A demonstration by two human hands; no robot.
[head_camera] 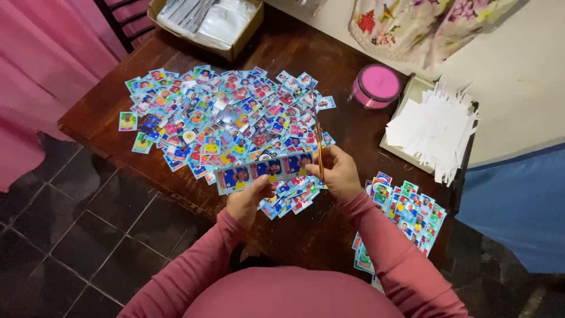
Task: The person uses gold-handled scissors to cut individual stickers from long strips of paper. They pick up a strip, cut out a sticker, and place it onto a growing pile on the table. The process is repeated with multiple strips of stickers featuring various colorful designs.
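Strip (265, 171) of joined cards is held flat above the table (353, 126), its long axis running left to right across the body, rising slightly toward the right end.

Left hand (248, 200) grips the strip from below near its middle, thumb on top and fingers curled under; it is closed on the strip.

Right hand (337, 172) sits at the right end of the strip, fingers closed around the handles of the scissors (318, 132). The blades point away from the body, so their axis lies roughly square to the strip. The blades look nearly together; whether they touch the strip edge cannot be told.

Relation that matters: the strip's right end lies immediately left of the right hand, at the base of the blades. The right hand is nearer to that end; the left hand supports the rest.

Surroundings: loose cards (218, 112) are spread over the table beyond the hands. A second card pile (406, 215) lies to the right. A pink tin (376, 86), a heap of white scraps (434, 131) and a cardboard box (206, 23) stand further back.
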